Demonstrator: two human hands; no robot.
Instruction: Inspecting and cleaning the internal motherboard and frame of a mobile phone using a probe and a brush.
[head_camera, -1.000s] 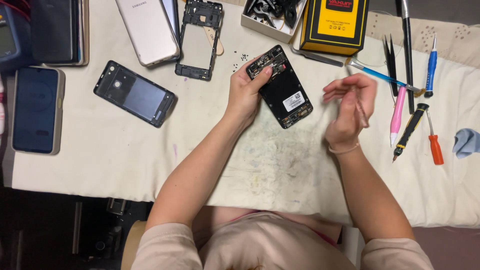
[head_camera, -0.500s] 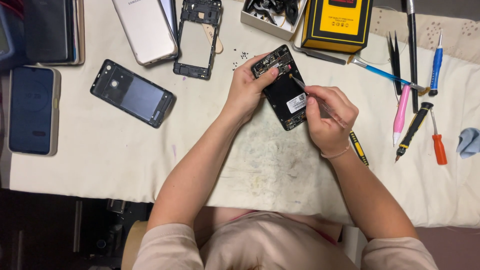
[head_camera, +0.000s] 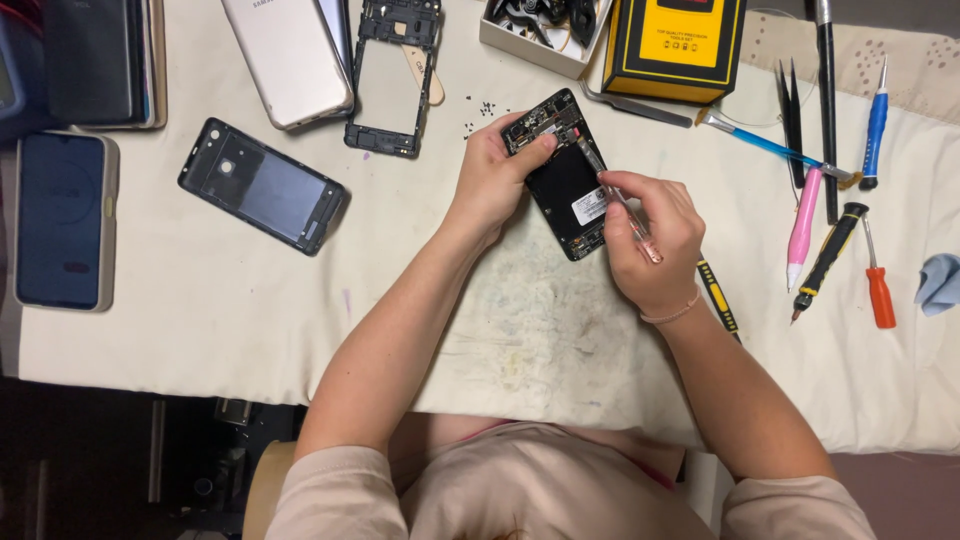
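The opened phone (head_camera: 565, 175) lies on the white cloth (head_camera: 200, 290) at about twelve o'clock from the person. The left hand (head_camera: 497, 170) pinches its top corner; the right hand (head_camera: 648, 240) is closed around a thin clear-handled tool (head_camera: 618, 200) whose tip meets the board. Light, stiff and probably fragile inside, the phone is best held by its edges. At nine to eleven o'clock lie four more phones or shells and one bare frame (head_camera: 392, 75).

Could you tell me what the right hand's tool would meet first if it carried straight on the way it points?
The right hand aims its clear-handled tool up and left, so it would first meet the opened phone, near the top end held by the left hand; contact already looks likely.
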